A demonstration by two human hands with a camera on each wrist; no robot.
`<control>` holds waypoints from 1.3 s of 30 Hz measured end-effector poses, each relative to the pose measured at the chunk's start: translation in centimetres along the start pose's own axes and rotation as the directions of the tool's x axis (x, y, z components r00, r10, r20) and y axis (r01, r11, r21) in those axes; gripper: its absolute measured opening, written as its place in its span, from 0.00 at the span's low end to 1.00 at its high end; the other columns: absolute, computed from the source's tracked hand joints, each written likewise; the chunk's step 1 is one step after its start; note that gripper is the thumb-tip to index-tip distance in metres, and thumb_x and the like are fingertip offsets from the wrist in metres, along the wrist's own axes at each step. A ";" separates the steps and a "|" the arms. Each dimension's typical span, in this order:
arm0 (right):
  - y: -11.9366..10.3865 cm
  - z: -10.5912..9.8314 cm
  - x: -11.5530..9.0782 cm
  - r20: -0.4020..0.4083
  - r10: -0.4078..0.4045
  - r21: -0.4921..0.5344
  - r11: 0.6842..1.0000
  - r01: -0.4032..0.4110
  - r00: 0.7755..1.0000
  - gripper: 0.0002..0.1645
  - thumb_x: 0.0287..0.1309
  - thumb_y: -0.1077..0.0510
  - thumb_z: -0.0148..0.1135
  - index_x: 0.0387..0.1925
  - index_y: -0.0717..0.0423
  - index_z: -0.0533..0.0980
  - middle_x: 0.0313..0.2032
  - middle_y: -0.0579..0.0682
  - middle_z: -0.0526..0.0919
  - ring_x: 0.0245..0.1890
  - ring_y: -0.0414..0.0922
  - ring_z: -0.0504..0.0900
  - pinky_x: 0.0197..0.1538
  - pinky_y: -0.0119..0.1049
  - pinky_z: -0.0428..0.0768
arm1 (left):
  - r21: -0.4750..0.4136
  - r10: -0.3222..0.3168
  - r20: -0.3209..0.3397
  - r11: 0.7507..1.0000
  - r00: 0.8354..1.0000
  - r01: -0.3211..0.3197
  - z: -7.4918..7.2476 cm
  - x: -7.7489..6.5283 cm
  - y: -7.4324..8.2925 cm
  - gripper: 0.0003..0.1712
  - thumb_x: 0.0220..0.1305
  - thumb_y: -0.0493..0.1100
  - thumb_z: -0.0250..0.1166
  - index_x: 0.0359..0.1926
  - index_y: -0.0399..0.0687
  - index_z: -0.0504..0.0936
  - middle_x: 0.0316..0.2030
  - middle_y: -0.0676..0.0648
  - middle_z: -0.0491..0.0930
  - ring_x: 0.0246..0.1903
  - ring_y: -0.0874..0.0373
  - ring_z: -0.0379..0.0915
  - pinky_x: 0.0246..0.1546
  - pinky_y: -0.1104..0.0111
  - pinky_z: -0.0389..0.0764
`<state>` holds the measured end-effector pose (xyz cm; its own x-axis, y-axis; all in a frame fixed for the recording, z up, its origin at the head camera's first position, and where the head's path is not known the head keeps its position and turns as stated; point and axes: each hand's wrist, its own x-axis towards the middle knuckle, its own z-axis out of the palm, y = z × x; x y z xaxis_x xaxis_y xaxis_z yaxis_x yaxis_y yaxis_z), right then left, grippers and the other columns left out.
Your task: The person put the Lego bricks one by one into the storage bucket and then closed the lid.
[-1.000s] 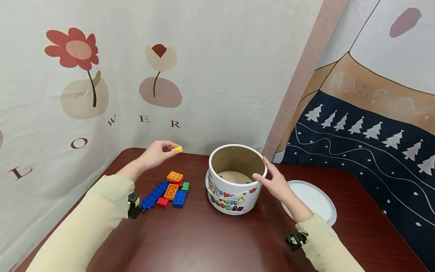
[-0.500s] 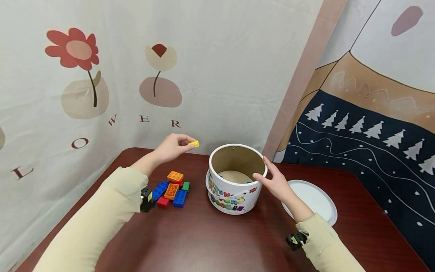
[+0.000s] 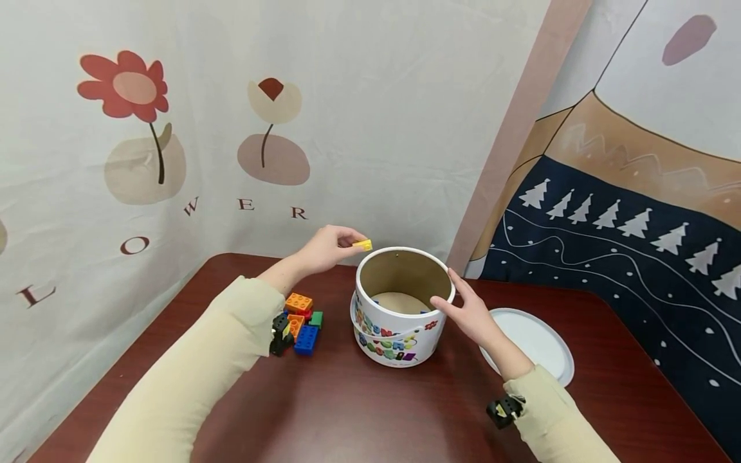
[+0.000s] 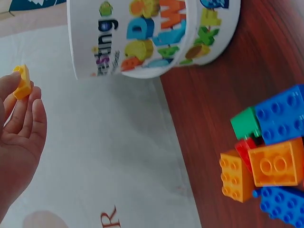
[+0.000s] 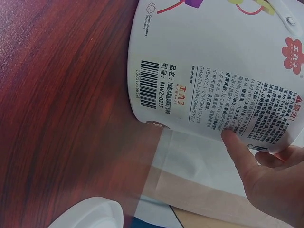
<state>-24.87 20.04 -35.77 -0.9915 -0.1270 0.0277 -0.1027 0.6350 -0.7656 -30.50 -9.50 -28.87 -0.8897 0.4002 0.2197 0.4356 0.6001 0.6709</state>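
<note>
Between thumb and fingertips, my left hand (image 3: 329,249) pinches a small yellow building block (image 3: 363,245), just outside the left rim of a white round bucket (image 3: 399,329). The left wrist view also shows this block (image 4: 23,83), its studs partly behind the thumb. Printed with coloured letters, the bucket stands upright without its lid; bits of blue show on its pale floor. My right hand (image 3: 471,312) rests against the bucket's right side, thumb at the rim. In the right wrist view an extended finger of that hand (image 5: 273,187) touches the printed wall.
Left of the bucket lies a group of building blocks: a blue one (image 3: 306,339), orange ones (image 3: 298,302), a green one (image 3: 316,319) and others, partly hidden by my left wrist. The white lid (image 3: 547,344) lies on the table to the right. Printed cloth (image 3: 370,128) hangs behind.
My left hand has carried the yellow block rightward from above the blocks to beside the bucket's rim. The right hand and bucket have stayed in place.
</note>
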 end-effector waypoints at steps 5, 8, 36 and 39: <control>0.1 0.1 0.0 -0.002 -0.001 0.000 1.000 0.001 1.000 0.48 0.59 0.42 0.57 0.73 0.49 0.45 0.72 0.60 0.50 0.68 0.61 0.57 0.63 0.62 0.62 | -0.017 0.010 0.032 1.000 0.999 -0.010 1.3 0.8 0.8 0.16 0.64 0.44 0.60 0.50 0.43 0.80 0.43 0.44 0.82 0.41 0.54 0.75 0.44 0.65 0.78; 0.1 0.2 0.0 -0.002 0.001 0.003 1.000 -0.001 1.000 0.48 0.59 0.42 0.57 0.73 0.49 0.45 0.72 0.60 0.50 0.68 0.61 0.57 0.62 0.62 0.63 | -0.032 0.016 0.050 0.999 0.999 -0.014 2.1 1.1 1.2 0.16 0.64 0.43 0.60 0.50 0.42 0.80 0.43 0.44 0.82 0.42 0.54 0.76 0.45 0.65 0.78; 0.1 0.1 0.2 -0.007 -0.024 0.001 1.000 0.024 1.000 0.48 0.59 0.43 0.57 0.73 0.50 0.46 0.71 0.60 0.51 0.67 0.60 0.58 0.64 0.62 0.61 | -0.098 -0.004 -0.010 0.995 1.000 0.003 2.0 0.6 -0.6 0.18 0.62 0.41 0.62 0.52 0.41 0.78 0.48 0.41 0.80 0.49 0.49 0.76 0.52 0.57 0.76; 0.2 0.2 0.2 -0.011 -0.025 0.004 1.000 0.025 1.000 0.48 0.60 0.44 0.57 0.73 0.51 0.46 0.71 0.59 0.51 0.67 0.59 0.59 0.64 0.60 0.62 | -0.091 -0.027 -0.035 0.996 0.999 0.024 1.2 0.1 -2.1 0.18 0.62 0.43 0.61 0.52 0.43 0.78 0.48 0.41 0.80 0.48 0.49 0.75 0.51 0.57 0.77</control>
<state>-25.07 19.99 -35.98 -0.9895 -0.1342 0.0539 -0.1271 0.6284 -0.7675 -31.31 -9.91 -31.15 -0.9054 0.3594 0.2261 0.4001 0.5441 0.7375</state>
